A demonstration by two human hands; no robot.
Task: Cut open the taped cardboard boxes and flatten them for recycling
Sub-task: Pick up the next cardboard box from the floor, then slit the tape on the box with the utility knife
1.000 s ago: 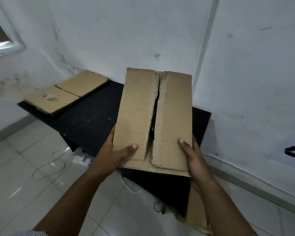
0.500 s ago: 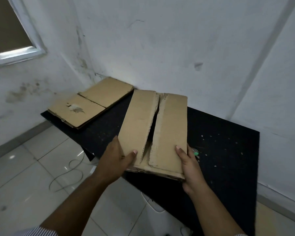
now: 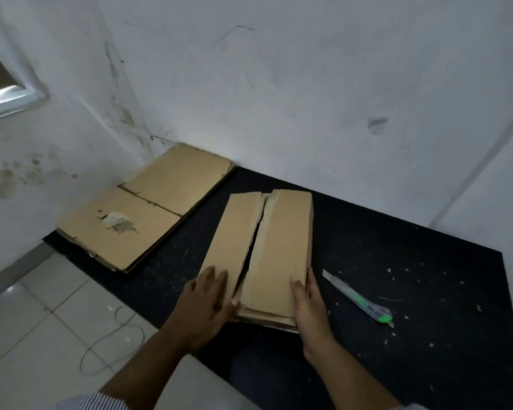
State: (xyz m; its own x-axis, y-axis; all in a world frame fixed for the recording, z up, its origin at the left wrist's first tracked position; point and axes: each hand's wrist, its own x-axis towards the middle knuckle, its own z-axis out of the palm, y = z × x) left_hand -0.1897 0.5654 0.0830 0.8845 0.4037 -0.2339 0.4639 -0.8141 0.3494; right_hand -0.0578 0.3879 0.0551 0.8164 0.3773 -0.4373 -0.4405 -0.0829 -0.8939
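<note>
A flattened brown cardboard box [image 3: 267, 250] with a torn seam down its middle lies on the black table [image 3: 397, 261]. My left hand [image 3: 205, 306] presses its near left corner with straight fingers on top. At the near right edge my right hand [image 3: 307, 303] holds the box, thumb on the top face and fingers along the side. A utility knife [image 3: 359, 297] with a green handle lies on the table just right of the box, apart from both hands.
A stack of flattened boxes [image 3: 142, 208] lies at the table's far left corner against the white wall [image 3: 279, 84]. Small scraps dot the table's right side. A thin cable [image 3: 110, 344] loops on the tiled floor left of the table.
The box was held up in the air in both hands; it has come down flat onto the table. My left hand went from gripping it to pressing on top.
</note>
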